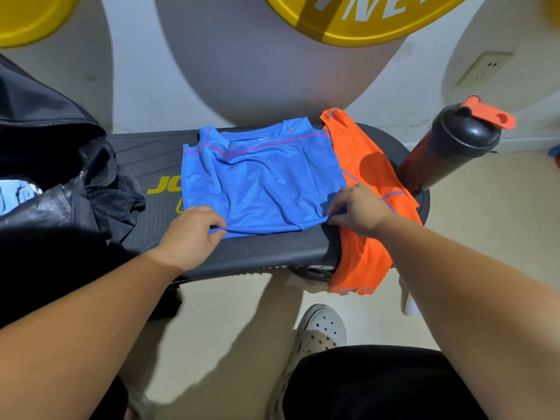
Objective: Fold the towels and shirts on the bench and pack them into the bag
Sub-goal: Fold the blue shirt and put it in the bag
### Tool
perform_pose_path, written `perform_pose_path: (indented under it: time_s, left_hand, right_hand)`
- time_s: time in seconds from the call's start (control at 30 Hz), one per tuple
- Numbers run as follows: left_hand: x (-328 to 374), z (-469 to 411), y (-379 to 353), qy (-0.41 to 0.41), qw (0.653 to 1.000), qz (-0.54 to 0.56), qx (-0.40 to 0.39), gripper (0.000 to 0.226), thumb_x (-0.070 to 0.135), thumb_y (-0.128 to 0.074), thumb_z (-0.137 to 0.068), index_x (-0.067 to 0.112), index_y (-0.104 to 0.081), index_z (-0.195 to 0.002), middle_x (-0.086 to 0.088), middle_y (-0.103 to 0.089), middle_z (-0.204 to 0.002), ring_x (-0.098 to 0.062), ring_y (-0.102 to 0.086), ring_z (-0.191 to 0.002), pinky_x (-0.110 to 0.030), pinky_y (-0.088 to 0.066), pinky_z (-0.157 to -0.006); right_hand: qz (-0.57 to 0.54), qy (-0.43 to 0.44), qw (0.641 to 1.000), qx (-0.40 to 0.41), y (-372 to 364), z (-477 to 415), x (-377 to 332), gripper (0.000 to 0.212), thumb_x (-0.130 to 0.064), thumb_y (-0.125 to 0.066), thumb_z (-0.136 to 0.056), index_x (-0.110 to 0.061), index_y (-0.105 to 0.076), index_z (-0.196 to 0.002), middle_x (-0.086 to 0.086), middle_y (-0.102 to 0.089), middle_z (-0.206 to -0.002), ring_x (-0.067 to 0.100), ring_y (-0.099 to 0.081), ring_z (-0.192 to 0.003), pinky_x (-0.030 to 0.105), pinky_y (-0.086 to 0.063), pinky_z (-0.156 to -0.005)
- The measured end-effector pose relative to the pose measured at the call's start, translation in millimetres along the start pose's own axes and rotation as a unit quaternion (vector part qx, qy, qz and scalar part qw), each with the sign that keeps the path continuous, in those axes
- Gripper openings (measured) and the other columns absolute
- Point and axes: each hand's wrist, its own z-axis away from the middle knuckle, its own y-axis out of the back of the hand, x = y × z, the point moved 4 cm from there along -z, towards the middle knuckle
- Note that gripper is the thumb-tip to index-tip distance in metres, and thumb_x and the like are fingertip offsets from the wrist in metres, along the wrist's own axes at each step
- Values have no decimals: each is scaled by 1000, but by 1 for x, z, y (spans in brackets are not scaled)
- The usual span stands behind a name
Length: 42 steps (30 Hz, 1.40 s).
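A blue mesh shirt (260,177) with red stitching lies partly folded on the black bench (251,253). My left hand (191,234) pinches its near left corner, and my right hand (359,207) pinches its near right corner. An orange shirt (360,225) lies under and to the right of the blue one and hangs over the bench's front edge. The black bag (51,165) stands open at the left end of the bench, with something light blue (16,195) showing inside it.
A black shaker bottle (448,147) with an orange lid stands at the bench's right end, close to the orange shirt. The wall with yellow discs is right behind the bench. My foot in a grey clog (318,331) is on the floor below.
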Motion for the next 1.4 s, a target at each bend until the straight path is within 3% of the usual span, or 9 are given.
perform_pose_path:
  time_s: [0.2,0.43,0.57,0.77,0.87,0.97,1.07,1.2,1.4]
  left_hand:
    - [2,2,17,-9,996,-45,-81,9,22,-68,-90,25,-67,-82,14,-57,-81,-17,-56,-80,-31,-41,-68]
    - [22,25,20,-13,956,-117,-270,28,24,-68,-87,25,-50,-65,8,-54,-71,-14,-49,-70,-29,-40,-63]
    - [27,37,20,13,956,-96,-278,24,36,-73,-83,24,-59,-69,11,-59,-70,-9,-54,-70,-24,-44,-62]
    - [21,11,32,59,997,-12,-56,17,40,-67,-89,27,-65,-78,8,-62,-76,-17,-59,-76,-32,-48,-69]
    - [21,-15,35,41,999,1,4,19,35,-71,-87,25,-66,-102,7,-59,-95,-19,-57,-94,-34,-46,-80]
    - [20,-46,36,46,997,-65,11,47,36,-74,-82,26,-59,-126,-2,-56,-119,-29,-50,-113,-43,-43,-98]
    - [13,-78,38,64,986,-152,-15,73,43,-77,-76,28,-47,-140,-3,-48,-137,-32,-43,-125,-46,-40,-102]
    - [-3,-113,37,99,982,-146,-69,103,52,-83,-64,28,-33,-151,-1,-37,-150,-31,-35,-136,-50,-36,-109]
    - [-22,-143,36,120,978,-135,-104,112,57,-88,-55,24,-36,-149,-4,-49,-135,-33,-41,-128,-47,-41,-105]
  right_hand:
    - [25,-13,997,-66,21,20,-13,13,-23,-82,-75,-19,-78,-87,-5,-71,-83,10,-60,-76,22,-38,-68]
    - [124,-68,963,-230,-2,54,-40,18,-33,-81,-74,-25,-75,-89,-3,-70,-86,18,-62,-81,26,-46,-68]
    - [157,-58,942,-291,-13,62,-51,28,-44,-79,-75,-22,-76,-93,-2,-74,-92,20,-66,-86,31,-55,-78]
    - [60,-49,992,-103,-3,18,-51,47,-60,-59,-88,-25,-67,-117,3,-66,-112,28,-60,-108,39,-50,-91]
    - [83,-40,993,-76,-2,-9,-51,51,-61,-53,-91,-32,-55,-133,2,-54,-131,30,-46,-124,45,-41,-103]
    - [109,-43,992,-40,2,-38,-48,49,-55,-53,-92,-34,-51,-136,-2,-47,-140,29,-39,-131,48,-35,-105]
    - [121,-57,991,-26,7,-67,-40,51,-50,-56,-92,-33,-48,-139,-2,-44,-144,27,-38,-133,48,-31,-105]
    - [117,-73,990,-21,14,-97,-25,72,-52,-65,-86,-33,-36,-149,-6,-34,-155,24,-29,-143,47,-28,-109]
    - [81,-72,993,-36,7,-121,-14,103,-62,-79,-68,-40,-25,-153,-4,-32,-157,27,-23,-146,49,-27,-112]
